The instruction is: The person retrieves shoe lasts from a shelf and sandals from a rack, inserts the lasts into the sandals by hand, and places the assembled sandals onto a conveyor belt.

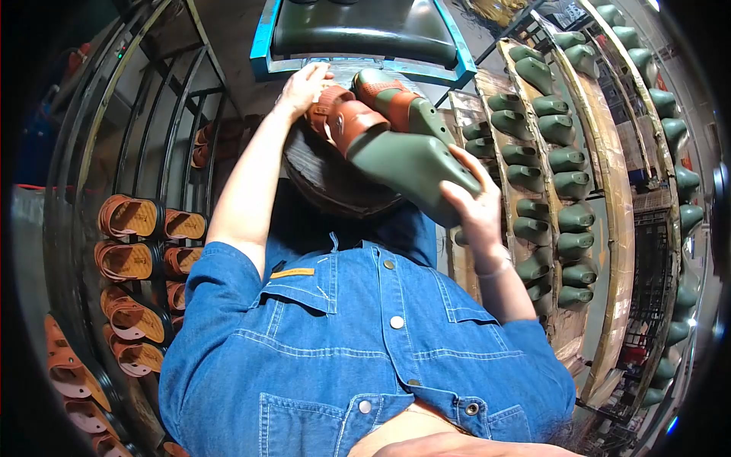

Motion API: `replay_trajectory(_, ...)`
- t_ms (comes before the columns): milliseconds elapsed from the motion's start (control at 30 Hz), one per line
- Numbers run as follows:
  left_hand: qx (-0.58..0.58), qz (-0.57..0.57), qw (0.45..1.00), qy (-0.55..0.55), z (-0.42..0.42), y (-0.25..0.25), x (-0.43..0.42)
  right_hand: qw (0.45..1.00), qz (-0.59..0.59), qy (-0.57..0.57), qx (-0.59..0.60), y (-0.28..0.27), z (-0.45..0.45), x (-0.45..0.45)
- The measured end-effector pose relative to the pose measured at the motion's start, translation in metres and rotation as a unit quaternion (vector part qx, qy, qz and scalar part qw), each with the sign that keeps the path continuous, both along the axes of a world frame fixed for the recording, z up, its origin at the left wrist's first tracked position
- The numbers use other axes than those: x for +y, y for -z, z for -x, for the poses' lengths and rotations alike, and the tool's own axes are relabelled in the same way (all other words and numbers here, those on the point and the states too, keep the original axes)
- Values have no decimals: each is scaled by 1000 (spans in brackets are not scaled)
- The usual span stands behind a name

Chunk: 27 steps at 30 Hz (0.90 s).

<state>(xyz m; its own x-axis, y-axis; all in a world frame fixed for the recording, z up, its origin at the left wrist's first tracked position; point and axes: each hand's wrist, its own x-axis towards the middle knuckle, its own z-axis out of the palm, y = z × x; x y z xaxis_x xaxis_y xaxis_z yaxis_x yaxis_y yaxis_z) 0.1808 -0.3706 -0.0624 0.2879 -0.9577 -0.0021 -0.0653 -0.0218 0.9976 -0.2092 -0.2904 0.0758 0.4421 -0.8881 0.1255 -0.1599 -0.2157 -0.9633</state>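
Note:
A green shoe last (403,164) with a brown strapped sandal upper (358,126) on its front part is held slanting in front of me. My right hand (476,206) is closed round its heel end, thumb on the near side. My left hand (304,87) is closed at the toe end of the upper; its fingertips are partly hidden. Just behind lies a second green last (426,118) with a brown woven sandal upper (392,95) on it. Below both is a dark round worn block (335,179).
Ahead stands a blue-framed conveyor with a dark belt (365,34). Racks of green lasts (571,183) rise on my right. A black metal rack with finished-looking brown sandals (129,217) is on my left.

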Motion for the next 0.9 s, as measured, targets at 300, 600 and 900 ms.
replay_trajectory(300, -92, 103, 989, -46, 4, -11, 21, 935, 347, -25, -70, 86, -118, -11)
replay_trajectory(600, -269, 198, 936, -113, 144, -86, 156, 962, 200, -123, -138, 70, -118, -43)
replay_trajectory(900, -294, 204, 930, -82, 152, -74, 148, 972, 139, -78, -172, 76, -117, -43)
